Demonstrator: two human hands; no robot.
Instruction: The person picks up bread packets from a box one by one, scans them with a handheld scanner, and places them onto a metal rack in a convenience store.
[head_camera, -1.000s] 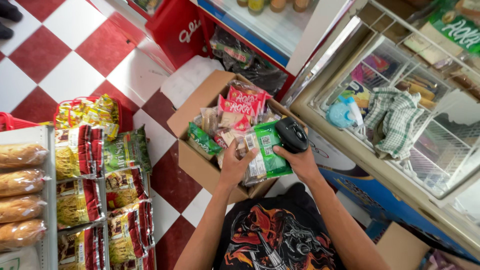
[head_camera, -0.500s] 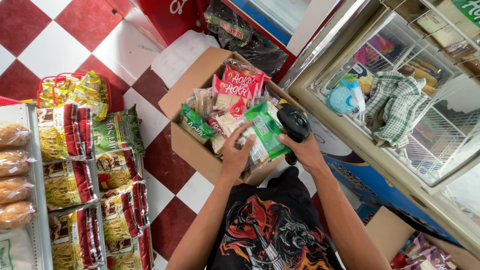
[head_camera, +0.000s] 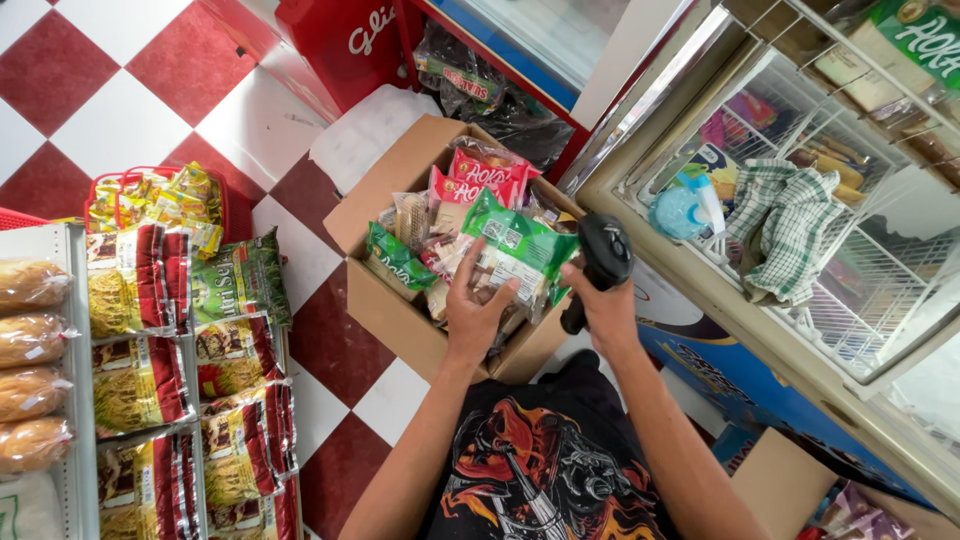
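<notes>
Scanning snack packets over a full box.
Freezer (head_camera: 700, 290) stands at the right, a shelf (head_camera: 150, 400) of noodle packs at the left, the cardboard box (head_camera: 400, 320) between them on the checked floor (head_camera: 90, 80). Left hand (head_camera: 478, 312) has its grip closed on a green packet (head_camera: 520, 245) above the box; right hand (head_camera: 605, 305) has its grip wrapped round a black scanner (head_camera: 598, 262), just beside the packet.

Green-and-white snack packet (head_camera: 515, 250) tilted over the open box; black handheld scanner (head_camera: 597, 262) upright beside it.
</notes>
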